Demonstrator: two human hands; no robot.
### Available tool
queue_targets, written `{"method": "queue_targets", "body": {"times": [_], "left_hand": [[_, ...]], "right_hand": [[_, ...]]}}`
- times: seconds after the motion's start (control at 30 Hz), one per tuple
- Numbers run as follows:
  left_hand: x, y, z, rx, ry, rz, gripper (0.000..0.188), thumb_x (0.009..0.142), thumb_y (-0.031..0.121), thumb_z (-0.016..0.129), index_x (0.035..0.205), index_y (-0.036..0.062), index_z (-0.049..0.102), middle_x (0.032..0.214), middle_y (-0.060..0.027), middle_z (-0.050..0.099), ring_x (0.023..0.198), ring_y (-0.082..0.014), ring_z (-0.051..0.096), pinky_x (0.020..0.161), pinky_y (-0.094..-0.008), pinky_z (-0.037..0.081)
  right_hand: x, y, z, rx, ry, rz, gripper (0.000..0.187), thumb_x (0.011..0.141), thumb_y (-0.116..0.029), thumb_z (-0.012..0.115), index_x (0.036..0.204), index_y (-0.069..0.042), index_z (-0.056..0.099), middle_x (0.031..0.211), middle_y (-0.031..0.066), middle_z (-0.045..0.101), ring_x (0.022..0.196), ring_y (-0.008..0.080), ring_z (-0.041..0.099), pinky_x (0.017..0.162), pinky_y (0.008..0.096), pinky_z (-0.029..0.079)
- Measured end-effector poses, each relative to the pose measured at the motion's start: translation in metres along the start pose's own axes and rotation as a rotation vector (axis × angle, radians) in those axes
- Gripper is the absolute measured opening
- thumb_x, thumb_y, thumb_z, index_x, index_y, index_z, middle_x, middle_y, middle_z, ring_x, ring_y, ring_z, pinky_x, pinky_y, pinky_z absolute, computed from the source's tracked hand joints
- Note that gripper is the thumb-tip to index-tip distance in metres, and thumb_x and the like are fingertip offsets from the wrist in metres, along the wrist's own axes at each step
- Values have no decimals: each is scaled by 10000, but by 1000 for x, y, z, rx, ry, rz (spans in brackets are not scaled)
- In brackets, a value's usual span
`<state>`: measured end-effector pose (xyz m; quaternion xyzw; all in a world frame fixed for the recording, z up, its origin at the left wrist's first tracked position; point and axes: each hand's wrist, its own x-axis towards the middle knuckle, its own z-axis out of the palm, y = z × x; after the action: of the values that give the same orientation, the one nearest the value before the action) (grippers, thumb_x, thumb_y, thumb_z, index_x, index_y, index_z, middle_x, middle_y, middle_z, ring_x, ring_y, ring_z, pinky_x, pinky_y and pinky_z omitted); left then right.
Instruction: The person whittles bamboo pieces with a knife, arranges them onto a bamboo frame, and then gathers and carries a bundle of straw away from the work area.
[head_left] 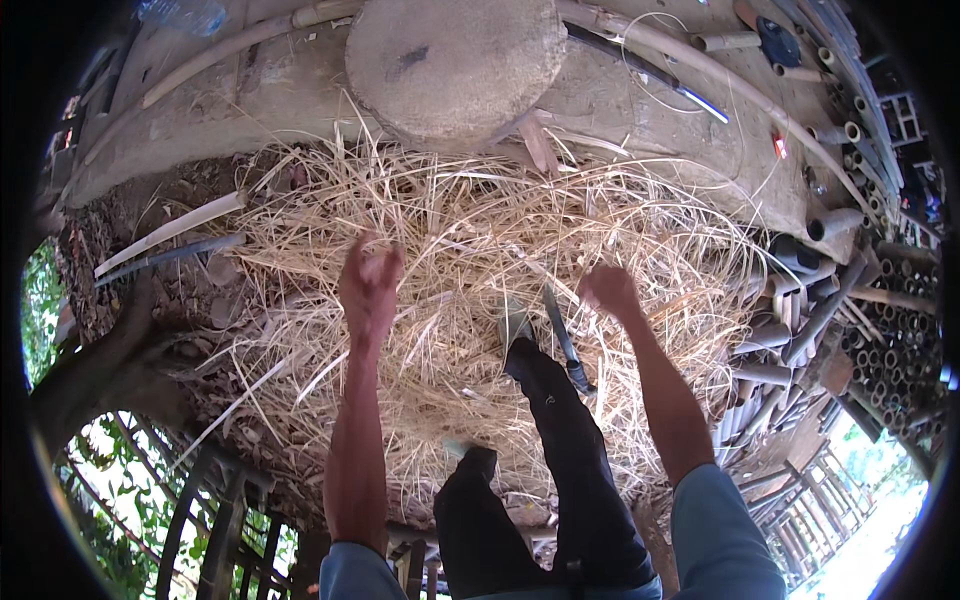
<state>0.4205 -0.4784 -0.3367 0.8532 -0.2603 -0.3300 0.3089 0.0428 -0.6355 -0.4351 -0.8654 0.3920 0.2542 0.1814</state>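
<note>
My left hand [369,285] is raised over a heap of pale shavings and thin strips [450,240], its fingers loosely curled and apart, with nothing visible in them. Level with it on the right, my right hand [608,291] has its fingers drawn together; whether a thin strip is in them cannot be made out. Between the hands, nearer the right one, a long-bladed knife [562,332] with a dark handle lies on the shavings beside my shoe [514,318]. Neither hand touches it.
A round wooden block [455,70] stands at the far side, with a dark rod [650,72] to its right. Cut bamboo tubes [765,340] pile up on the right. Two split poles [170,235] lie at left, near a thick curved branch [120,370].
</note>
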Motion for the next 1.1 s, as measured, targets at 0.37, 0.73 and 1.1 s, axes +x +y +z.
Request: {"method": "queue_targets", "body": {"times": [0.37, 0.73, 1.1], "left_hand": [[-166, -225, 15, 104, -169, 74, 328, 891, 164, 755, 1177, 24, 680, 891, -132, 752, 805, -193, 728, 728, -338, 563], [-136, -165, -2, -106, -139, -43, 326, 894, 151, 736, 1165, -12, 656, 798, -136, 744, 714, -149, 719, 619, -286, 556], [-103, -106, 28, -189, -45, 12, 312, 901, 162, 757, 1152, -2, 672, 919, -114, 753, 807, -126, 707, 686, -267, 546]], "right_hand": [[-177, -53, 225, 427, 265, 564, 652, 649, -223, 874, 1150, -140, 465, 966, 217, 609, 901, 458, 630, 693, 573, 495], [-257, -24, 90, 585, 21, 521, 453, 691, -306, 854, 991, -24, 664, 904, 203, 653, 837, 405, 669, 744, 497, 540], [-49, -33, -222, 248, 825, -32, 671, 712, -301, 868, 1241, 22, 610, 1250, 269, 536, 957, 441, 660, 756, 466, 602]]}}
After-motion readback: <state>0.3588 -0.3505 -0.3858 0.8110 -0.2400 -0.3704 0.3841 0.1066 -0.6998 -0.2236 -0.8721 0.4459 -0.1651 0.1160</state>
